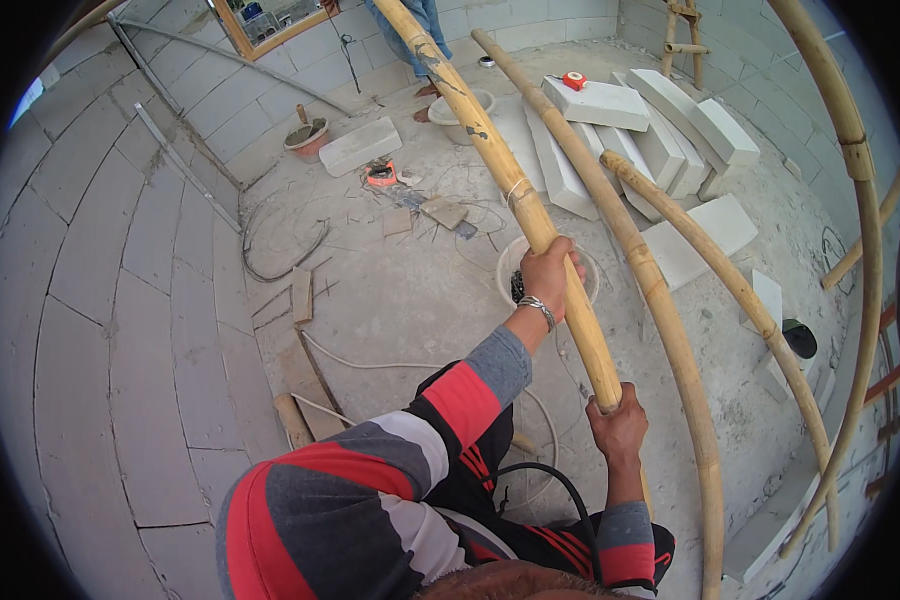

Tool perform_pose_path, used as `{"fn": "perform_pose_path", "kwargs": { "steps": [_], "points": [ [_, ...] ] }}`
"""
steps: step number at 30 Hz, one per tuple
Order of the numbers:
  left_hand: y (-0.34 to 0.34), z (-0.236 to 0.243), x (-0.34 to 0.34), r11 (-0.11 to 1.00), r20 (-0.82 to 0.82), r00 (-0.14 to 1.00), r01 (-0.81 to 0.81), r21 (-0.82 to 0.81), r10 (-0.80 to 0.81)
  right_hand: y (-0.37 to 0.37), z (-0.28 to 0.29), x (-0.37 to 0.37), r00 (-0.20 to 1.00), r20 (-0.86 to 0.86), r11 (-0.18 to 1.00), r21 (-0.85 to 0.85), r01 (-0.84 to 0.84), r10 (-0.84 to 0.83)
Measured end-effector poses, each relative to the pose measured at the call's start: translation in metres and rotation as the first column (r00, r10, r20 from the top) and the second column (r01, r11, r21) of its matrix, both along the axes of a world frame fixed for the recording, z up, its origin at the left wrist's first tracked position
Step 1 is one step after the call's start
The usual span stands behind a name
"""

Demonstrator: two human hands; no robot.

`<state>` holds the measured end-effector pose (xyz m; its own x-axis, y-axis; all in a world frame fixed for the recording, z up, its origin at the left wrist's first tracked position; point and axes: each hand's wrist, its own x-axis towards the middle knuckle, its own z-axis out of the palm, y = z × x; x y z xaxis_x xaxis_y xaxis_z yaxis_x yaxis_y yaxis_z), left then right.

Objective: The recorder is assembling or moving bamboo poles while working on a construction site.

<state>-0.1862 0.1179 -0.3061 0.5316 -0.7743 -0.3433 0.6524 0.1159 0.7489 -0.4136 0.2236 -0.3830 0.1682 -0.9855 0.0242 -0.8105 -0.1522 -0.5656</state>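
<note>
A long bamboo pole [482, 140], pale yellow with grey smears, slants from the top of the view down toward my body. My left hand [550, 275], with a bracelet at the wrist, is wrapped round its middle. Lower down, my right hand [620, 430] is closed round the same pole. A white bucket [510, 262] with dark contents stands on the floor behind my left hand, partly hidden by it and the pole. Just right of the held pole runs a second bamboo pole [642, 258], touched by neither hand.
More bamboo poles [730, 275] lean at the right. White blocks [595, 103] are stacked at the back, a red tape measure [574, 80] on top. A person [425, 30] stands behind a whitish tub [448, 112]. Cables [370, 362], wood scraps [302, 295] and a mortar bucket [308, 145] sit at left.
</note>
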Motion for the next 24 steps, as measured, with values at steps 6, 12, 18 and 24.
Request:
{"fn": "perform_pose_path", "kwargs": {
  "steps": [6,12,18,24],
  "points": [
    [-0.0018,-0.0007,0.0014,1.000,0.006,1.000,-0.002,0.002,0.002,-0.0019,-0.0019,0.0012,1.000,-0.006,1.000,-0.001,0.005,-0.005],
    [-0.0010,0.0000,0.0016,1.000,-0.004,1.000,0.018,0.017,-0.018,-0.0026,-0.0035,0.0008,1.000,-0.003,1.000,0.001,-0.002,0.002],
    [-0.0031,-0.0008,0.0044,0.999,0.008,1.000,0.019,0.031,-0.020,-0.0057,-0.0053,0.0026,1.000,-0.016,1.000,0.001,-0.010,0.010],
    [-0.0032,-0.0017,0.0041,0.999,0.013,1.000,0.020,0.029,-0.020,-0.0053,-0.0049,0.0028,1.000,-0.019,1.000,0.001,-0.006,0.006]
  ]
}}
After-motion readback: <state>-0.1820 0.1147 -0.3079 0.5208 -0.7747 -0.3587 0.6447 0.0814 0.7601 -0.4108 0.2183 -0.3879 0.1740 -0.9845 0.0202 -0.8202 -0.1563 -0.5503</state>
